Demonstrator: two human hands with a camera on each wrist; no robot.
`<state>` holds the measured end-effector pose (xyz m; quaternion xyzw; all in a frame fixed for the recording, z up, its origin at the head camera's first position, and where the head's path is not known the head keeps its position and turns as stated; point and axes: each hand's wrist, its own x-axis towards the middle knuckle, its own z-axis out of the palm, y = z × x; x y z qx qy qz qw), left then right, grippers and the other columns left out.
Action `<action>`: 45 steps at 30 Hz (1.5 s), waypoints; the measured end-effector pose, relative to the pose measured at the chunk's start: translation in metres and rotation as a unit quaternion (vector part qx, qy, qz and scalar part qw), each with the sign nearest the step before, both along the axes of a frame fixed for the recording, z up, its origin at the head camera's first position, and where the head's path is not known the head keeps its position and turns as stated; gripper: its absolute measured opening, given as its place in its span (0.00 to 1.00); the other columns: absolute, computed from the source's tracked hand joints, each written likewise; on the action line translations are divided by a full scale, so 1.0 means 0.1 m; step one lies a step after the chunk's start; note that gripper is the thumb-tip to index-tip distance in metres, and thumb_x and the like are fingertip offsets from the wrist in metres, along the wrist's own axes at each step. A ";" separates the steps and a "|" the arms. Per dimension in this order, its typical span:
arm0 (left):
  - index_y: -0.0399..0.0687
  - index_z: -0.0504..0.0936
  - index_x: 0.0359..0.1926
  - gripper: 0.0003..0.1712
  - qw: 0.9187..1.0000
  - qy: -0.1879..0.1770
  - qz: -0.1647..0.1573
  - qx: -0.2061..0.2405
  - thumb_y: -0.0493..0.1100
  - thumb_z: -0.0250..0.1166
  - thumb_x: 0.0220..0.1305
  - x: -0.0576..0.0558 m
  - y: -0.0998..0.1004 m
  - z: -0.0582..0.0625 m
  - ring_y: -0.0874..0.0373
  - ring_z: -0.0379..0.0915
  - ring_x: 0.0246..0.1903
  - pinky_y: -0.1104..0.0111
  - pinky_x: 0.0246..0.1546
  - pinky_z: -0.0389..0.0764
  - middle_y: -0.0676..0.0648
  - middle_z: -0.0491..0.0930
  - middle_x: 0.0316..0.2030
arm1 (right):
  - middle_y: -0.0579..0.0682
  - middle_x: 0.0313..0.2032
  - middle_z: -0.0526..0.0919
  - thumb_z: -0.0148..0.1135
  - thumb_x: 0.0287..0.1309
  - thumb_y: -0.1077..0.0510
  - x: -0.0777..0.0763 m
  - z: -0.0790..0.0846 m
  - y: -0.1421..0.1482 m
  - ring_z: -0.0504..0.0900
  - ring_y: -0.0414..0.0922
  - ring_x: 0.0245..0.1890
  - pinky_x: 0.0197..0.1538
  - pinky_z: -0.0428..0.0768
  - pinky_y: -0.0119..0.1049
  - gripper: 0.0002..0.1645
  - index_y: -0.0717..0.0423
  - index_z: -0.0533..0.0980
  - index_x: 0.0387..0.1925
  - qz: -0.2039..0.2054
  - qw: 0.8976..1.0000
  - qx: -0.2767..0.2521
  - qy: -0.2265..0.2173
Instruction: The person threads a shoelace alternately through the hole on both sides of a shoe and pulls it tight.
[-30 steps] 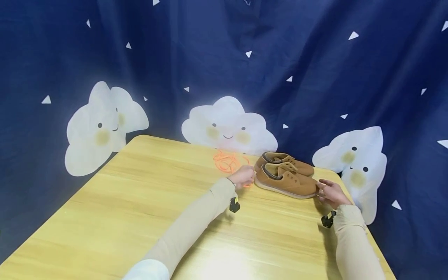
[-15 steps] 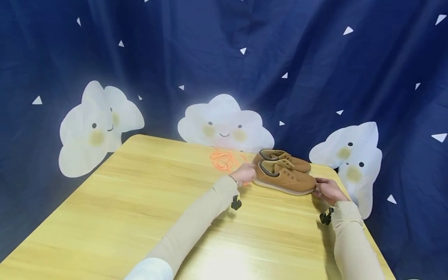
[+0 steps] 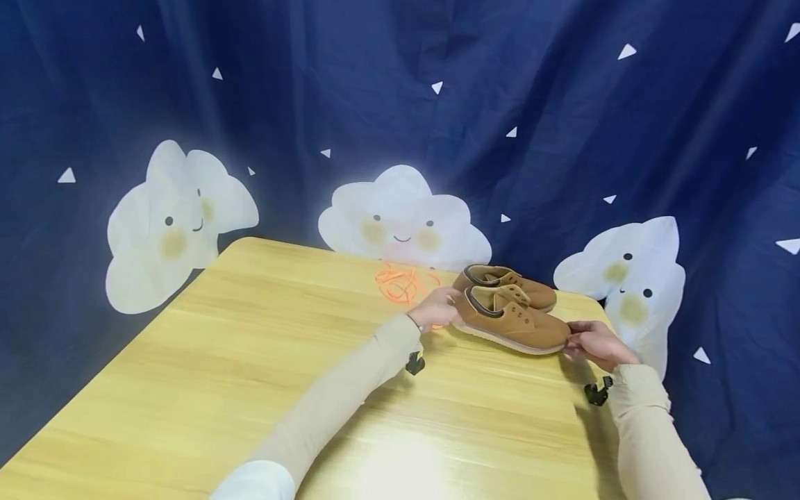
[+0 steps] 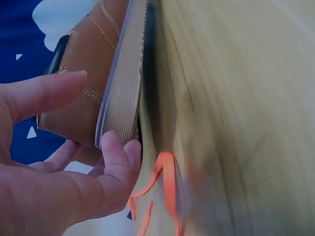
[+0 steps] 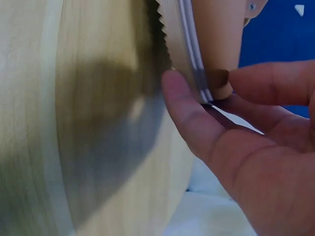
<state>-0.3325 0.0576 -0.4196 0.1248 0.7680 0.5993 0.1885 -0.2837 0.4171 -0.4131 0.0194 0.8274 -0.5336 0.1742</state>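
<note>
A pair of brown lace-up shoes without laces stands side by side at the far right of the table. My left hand (image 3: 435,308) holds the heel of the near shoe (image 3: 519,328). In the left wrist view its fingertips (image 4: 114,153) lie at the ribbed pale sole, its thumb over the leather side. At the toe, my right hand (image 3: 600,344) grips the same shoe; the right wrist view has one fingertip (image 5: 176,84) under the sole edge and the thumb by the toe cap. The far shoe (image 3: 537,295) is partly hidden behind the near one.
Orange shoelaces (image 3: 398,285) lie in a loose tangle left of the shoes, one strand near my left hand. The wooden table (image 3: 206,361) has its back and right edges close to the shoes. A dark blue curtain (image 3: 375,83) with clouds hangs behind.
Both hands have shifted slightly right and nearer with the near shoe over the last half second. The far shoe and the orange laces stay put; the head view has shifted a little.
</note>
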 end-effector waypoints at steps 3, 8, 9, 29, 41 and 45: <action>0.37 0.68 0.71 0.47 1.000 0.010 -0.007 -0.004 0.25 0.73 0.47 0.04 -0.10 0.00 0.38 0.72 0.64 0.49 0.63 0.80 0.31 0.71 0.67 | 0.69 0.55 0.78 0.45 0.69 0.73 0.05 0.06 -0.04 0.85 0.33 0.42 0.51 0.86 0.31 0.39 0.89 0.41 0.72 0.024 1.000 -0.002 0.000; 0.41 0.71 0.68 0.46 0.998 0.037 -0.022 -0.040 0.32 0.79 0.46 0.07 -0.38 -0.04 0.43 0.74 0.59 0.51 0.60 0.79 0.36 0.75 0.64 | 0.54 0.50 0.84 0.51 0.69 0.70 0.16 0.15 -0.24 0.84 0.31 0.42 0.51 0.85 0.30 0.36 0.87 0.52 0.71 0.059 0.998 0.018 0.018; 0.42 0.72 0.68 0.45 0.998 0.042 -0.026 -0.049 0.34 0.80 0.47 0.08 -0.45 -0.05 0.42 0.75 0.60 0.50 0.60 0.79 0.37 0.75 0.64 | 0.56 0.52 0.84 0.53 0.69 0.69 0.18 0.16 -0.30 0.84 0.31 0.43 0.51 0.85 0.30 0.35 0.86 0.55 0.70 0.070 0.997 0.028 0.025; 0.52 0.78 0.66 0.37 0.984 0.081 -0.096 -0.129 0.46 0.80 0.54 0.42 -1.79 -0.18 0.43 0.76 0.64 0.40 0.68 0.71 0.43 0.77 0.62 | 0.66 0.53 0.84 0.74 0.57 0.64 0.48 0.02 -1.44 0.90 0.50 0.42 0.42 0.86 0.37 0.35 0.73 0.72 0.63 0.133 0.982 0.094 0.094; 0.50 0.76 0.68 0.41 0.980 0.110 -0.109 -0.129 0.47 0.81 0.52 0.70 -2.20 -0.26 0.45 0.79 0.61 0.43 0.70 0.71 0.42 0.77 0.65 | 0.66 0.50 0.86 0.79 0.51 0.65 0.58 -0.12 -1.78 0.88 0.43 0.34 0.35 0.83 0.31 0.43 0.78 0.68 0.65 0.149 0.976 0.116 0.110; 0.48 0.77 0.66 0.41 0.978 0.119 -0.106 -0.136 0.47 0.81 0.52 0.76 -2.29 -0.27 0.45 0.79 0.61 0.40 0.71 0.67 0.42 0.78 0.65 | 0.65 0.50 0.85 0.79 0.50 0.65 0.61 -0.16 -1.86 0.87 0.42 0.32 0.33 0.82 0.31 0.42 0.76 0.70 0.63 0.151 0.975 0.114 0.116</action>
